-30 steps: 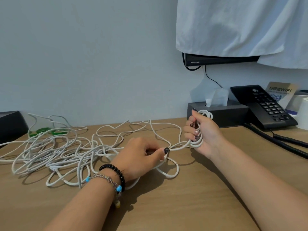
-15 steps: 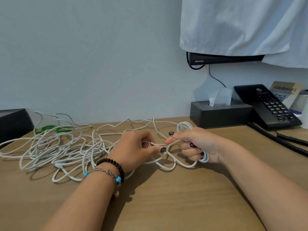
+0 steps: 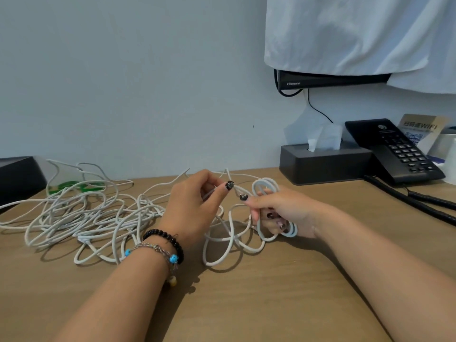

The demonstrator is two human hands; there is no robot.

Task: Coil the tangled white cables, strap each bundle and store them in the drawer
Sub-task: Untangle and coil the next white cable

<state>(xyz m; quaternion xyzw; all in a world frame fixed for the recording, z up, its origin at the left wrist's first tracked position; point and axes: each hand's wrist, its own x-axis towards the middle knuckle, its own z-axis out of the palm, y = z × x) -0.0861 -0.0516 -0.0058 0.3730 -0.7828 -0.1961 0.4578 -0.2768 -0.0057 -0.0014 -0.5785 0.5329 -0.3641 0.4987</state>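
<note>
- Right now I see a wooden desk (image 3: 246, 304) running from the near edge back to a pale wall (image 3: 135, 82).
- Nearest me, both forearms reach in over bare wood; the left wrist wears a black bead bracelet (image 3: 165, 239) and a thin chain with blue beads.
- Mid-desk, the tangled white cables (image 3: 81, 218) sprawl loosely to the left, with loops trailing right under both hands.
- My left hand (image 3: 191, 208) is raised just above the tangle, thumb and fingers pinching a strand of cable.
- My right hand (image 3: 283, 214) sits just beside it, fingers curled round a small coiled bundle (image 3: 267, 191), thumb and forefinger nipping the same strand.
- Behind the tangle, something green (image 3: 74, 187) lies by the wall, and a dark box (image 3: 17, 178) stands at far left.
- Far right, a black tissue box (image 3: 325, 164), a black telephone (image 3: 394, 151) with its coiled cord, and a WiFi card (image 3: 419, 129).
- On the wall, white cloth (image 3: 357, 33) drapes over a dark screen (image 3: 333, 80).
</note>
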